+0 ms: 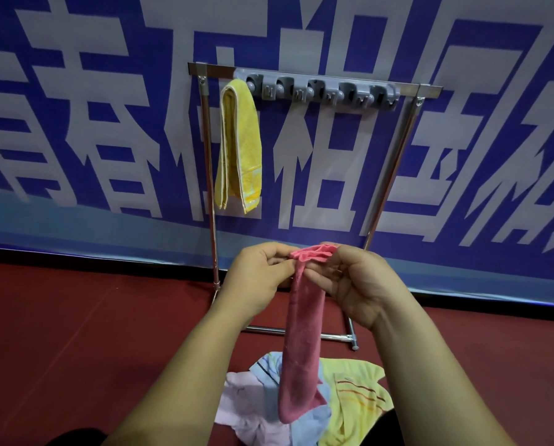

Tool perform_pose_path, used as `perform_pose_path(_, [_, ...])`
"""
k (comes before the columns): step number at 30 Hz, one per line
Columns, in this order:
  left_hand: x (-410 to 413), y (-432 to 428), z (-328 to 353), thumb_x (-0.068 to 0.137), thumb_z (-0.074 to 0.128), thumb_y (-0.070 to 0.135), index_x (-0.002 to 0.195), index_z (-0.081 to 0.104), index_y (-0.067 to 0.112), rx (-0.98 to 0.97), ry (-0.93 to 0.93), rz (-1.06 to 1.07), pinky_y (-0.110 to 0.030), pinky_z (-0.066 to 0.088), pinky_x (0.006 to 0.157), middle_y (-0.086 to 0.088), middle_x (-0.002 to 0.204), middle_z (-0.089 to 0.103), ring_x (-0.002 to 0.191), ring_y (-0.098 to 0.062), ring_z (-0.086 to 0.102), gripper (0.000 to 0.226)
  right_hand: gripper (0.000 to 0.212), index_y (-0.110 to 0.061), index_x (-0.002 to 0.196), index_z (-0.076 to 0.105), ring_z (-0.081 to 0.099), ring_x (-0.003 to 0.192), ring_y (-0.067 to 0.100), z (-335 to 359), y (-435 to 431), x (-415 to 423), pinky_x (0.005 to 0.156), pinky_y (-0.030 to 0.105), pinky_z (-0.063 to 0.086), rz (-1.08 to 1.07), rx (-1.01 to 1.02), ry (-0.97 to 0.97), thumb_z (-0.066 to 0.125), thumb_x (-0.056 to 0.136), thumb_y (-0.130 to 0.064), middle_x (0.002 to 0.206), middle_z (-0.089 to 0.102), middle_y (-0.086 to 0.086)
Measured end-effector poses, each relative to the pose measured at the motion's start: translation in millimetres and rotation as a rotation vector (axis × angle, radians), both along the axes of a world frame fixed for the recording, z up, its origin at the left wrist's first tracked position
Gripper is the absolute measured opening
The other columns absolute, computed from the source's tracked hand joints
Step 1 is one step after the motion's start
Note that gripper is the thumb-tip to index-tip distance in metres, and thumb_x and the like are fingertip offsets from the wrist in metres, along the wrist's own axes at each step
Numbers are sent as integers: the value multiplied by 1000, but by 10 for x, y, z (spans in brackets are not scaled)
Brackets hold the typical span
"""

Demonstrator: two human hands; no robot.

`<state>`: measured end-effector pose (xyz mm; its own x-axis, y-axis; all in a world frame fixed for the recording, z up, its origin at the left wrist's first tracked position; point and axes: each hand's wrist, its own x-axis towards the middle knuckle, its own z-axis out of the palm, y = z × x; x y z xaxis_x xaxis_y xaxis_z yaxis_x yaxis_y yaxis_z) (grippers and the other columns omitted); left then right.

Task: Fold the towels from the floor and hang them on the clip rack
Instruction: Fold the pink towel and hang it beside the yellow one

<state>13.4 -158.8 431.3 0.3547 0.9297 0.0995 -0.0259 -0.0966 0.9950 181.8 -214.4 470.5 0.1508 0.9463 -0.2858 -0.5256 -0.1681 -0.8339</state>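
Red floor point(76, 333): runs wide to the left of the heap. Steel clip rack point(320, 88): yellow towel point(240, 140) hangs at its left end. Loose towels point(356, 391): heaped before the rack's base. Pink towel point(301, 342): top edge pinched by left hand point(256, 278) and right hand point(362, 284), dangling over the heap.

Blue-and-white lettered banner point(462, 43), dark red floor point(76, 317)

pink towel point(301, 349): nubbly matt cloth | rack frame point(388, 185): shiny metal | clip strip point(320, 88): grey, probably plastic
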Motion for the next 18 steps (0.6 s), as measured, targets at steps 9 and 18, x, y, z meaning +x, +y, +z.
perform_pose_path(9, [-51, 45, 77, 98, 74, 5, 102, 82, 19, 8, 80, -39, -54, 63, 95, -10, 93, 83, 91, -29, 80, 17, 32, 7, 113, 70, 77, 101, 41, -104, -15, -17, 85, 40, 66, -12, 42, -382, 79, 82, 11, 106, 78, 27])
perform_pose_path(18, [-138, 31, 169, 88, 85, 6, 109, 82, 18, 66, 151, -79, -37, 62, 96, 1, 100, 84, 99, -16, 80, 25, 22, -9, 99, 74, 74, 73, 40, -127, -13, -94, 71, 51, 65, -116, 60, -712, 87, 85, -21, 87, 79, 18])
